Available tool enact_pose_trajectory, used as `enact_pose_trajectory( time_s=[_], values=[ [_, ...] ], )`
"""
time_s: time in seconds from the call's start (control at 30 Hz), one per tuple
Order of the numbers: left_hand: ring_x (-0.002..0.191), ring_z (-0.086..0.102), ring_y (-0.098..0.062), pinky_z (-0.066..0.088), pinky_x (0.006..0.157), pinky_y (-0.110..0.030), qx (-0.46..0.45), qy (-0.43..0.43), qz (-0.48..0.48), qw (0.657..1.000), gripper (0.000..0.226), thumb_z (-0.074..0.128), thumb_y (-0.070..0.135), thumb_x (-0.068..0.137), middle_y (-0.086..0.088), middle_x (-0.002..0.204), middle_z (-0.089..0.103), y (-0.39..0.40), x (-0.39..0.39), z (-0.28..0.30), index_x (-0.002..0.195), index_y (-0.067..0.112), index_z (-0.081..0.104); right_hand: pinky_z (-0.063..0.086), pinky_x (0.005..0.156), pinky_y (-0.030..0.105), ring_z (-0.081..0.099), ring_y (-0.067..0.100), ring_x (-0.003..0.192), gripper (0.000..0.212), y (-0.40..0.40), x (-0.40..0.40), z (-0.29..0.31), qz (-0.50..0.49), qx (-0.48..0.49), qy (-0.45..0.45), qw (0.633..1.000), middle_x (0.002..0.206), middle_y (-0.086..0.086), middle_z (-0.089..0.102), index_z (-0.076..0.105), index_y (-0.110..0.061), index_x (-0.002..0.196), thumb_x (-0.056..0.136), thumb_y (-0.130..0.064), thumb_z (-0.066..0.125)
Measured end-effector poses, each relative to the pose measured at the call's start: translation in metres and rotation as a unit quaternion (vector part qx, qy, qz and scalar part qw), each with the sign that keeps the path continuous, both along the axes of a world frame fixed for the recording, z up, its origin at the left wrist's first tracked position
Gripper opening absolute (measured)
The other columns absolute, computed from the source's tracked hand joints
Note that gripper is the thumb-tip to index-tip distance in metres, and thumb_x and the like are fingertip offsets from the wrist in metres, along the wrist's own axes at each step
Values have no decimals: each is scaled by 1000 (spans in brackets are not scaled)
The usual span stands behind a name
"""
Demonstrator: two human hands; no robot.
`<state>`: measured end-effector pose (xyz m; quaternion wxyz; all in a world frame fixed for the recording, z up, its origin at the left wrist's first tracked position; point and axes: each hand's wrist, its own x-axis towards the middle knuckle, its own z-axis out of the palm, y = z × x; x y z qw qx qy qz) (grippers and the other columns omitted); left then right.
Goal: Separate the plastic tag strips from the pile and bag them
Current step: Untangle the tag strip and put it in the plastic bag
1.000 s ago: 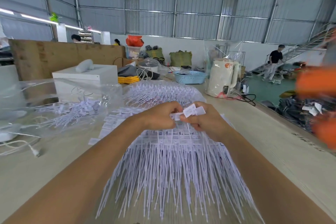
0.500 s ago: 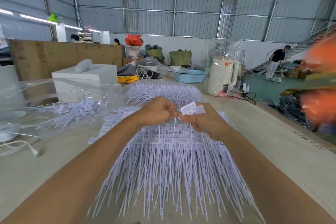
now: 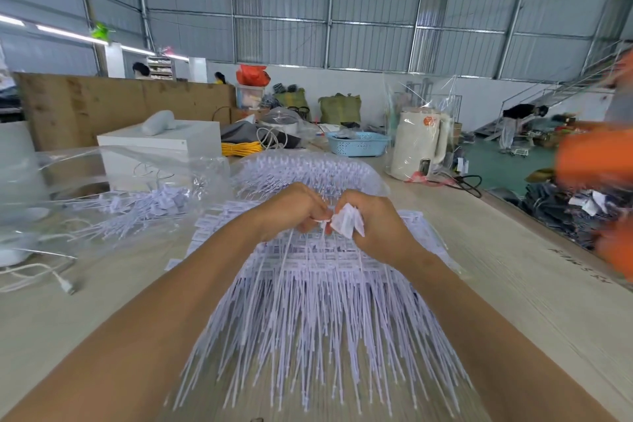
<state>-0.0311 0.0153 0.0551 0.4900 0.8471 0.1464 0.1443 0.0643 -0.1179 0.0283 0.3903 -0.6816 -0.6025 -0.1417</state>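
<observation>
The left hand (image 3: 294,209) and the right hand (image 3: 373,223) meet above the pile of tag strips (image 3: 315,312) on the desk (image 3: 513,301); each grip pinches a small bunch of tags (image 3: 347,224) between them. At the left, a clear plastic bag (image 3: 113,188) holds separated strips. Behind, a blue basket (image 3: 358,144) holds something dark.

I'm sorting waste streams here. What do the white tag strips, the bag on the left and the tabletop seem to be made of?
Tag strips: likely thin matte white plastic; the long stems are fine and uniform, as if moulded. Bag: clear glossy plastic film; it creases, glints, and loose strips show through it. Tabletop: looks like pale wood or wood-print laminate, with faint straight grain lines; which one is unclear.
</observation>
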Motion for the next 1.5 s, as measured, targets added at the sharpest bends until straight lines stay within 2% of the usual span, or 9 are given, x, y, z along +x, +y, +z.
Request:
enact_pose_trajectory(
  time_s=[0.3, 0.47, 0.6, 0.7, 0.87, 1.1, 1.2, 1.4, 1.5],
  values=[
    [33, 26, -9, 26, 38, -11, 2, 22, -9, 1000, 36, 53, -2, 85, 5, 34, 30, 2, -1, 3, 50, 7, 57, 27, 55, 22, 45, 17, 63, 15, 10, 5, -8, -8, -7, -59, 998, 72, 2, 51, 59, 3, 85, 74, 9, 67],
    [35, 22, -11, 22, 41, -16, 19, 10, -22, 1000, 34, 51, -4, 86, 4, 35, 27, 8, -14, 7, 55, 3, 62, 38, 52, 14, 51, 16, 66, 36, -11, 39, 3, -155, 79, 143, 974, 70, 0, 54, 44, -19, 67, 85, 12, 48],
    [47, 46, -12, 36, 51, -17, 57, -19, 34, 998, 29, 54, 3, 91, -3, 52, 55, 11, -6, -2, 64, 5, 66, 33, 43, 20, 37, 12, 51, 32, -9, 33, 25, -64, 66, 286, 954, 64, 2, 45, 46, -18, 66, 88, 3, 56],
    [59, 53, -7, 42, 63, -20, 131, 4, 24, 991, 26, 55, 13, 93, 1, 73, 63, 9, 3, -9, 69, 14, 66, 31, 41, 12, 39, -1, 41, 3, -9, 18, 39, -36, -10, 238, 971, 64, 1, 44, 57, -3, 87, 89, -3, 59],
    [43, 43, -6, 33, 49, -19, 162, 47, 8, 986, 21, 51, 12, 95, 4, 54, 52, 8, 9, -31, 88, 6, 70, 28, 46, 20, 31, 3, 45, 25, -23, -11, 31, 100, -140, 260, 950, 60, -4, 38, 43, -11, 71, 89, -1, 57],
    [65, 53, -2, 40, 59, -16, 215, 58, -9, 975, 25, 54, 22, 95, 9, 71, 58, 9, 8, -38, 71, 24, 62, 23, 38, 14, 29, 4, 43, 22, -14, -10, 51, 109, -45, 426, 897, 61, -1, 44, 51, -12, 74, 91, 3, 51],
    [86, 59, -18, 46, 75, -22, 235, 42, -19, 971, 11, 56, 17, 92, 3, 86, 60, 6, 10, -36, 89, 20, 66, 23, 37, 14, 27, 5, 41, 21, -8, -7, 46, 79, -44, 464, 881, 61, 1, 39, 50, -11, 73, 91, -1, 54],
    [90, 69, -18, 51, 84, -33, -144, -91, -44, 984, 71, 32, 75, 71, -1, 88, 73, -44, 7, -1, 105, 22, 66, 47, 48, 25, 53, 12, 49, 15, 4, -5, 57, -19, 110, 472, 875, 63, 7, 57, 59, -5, 74, 88, 2, 58],
    [84, 70, -21, 55, 77, -37, -208, -89, -96, 969, 62, 55, 69, 70, 1, 83, 73, -65, 8, 11, 110, 22, 58, 44, 65, 34, 54, 22, 71, 8, 10, 0, 72, -137, 187, 370, 900, 75, 15, 56, 61, 4, 85, 88, 0, 55]
  ],
)
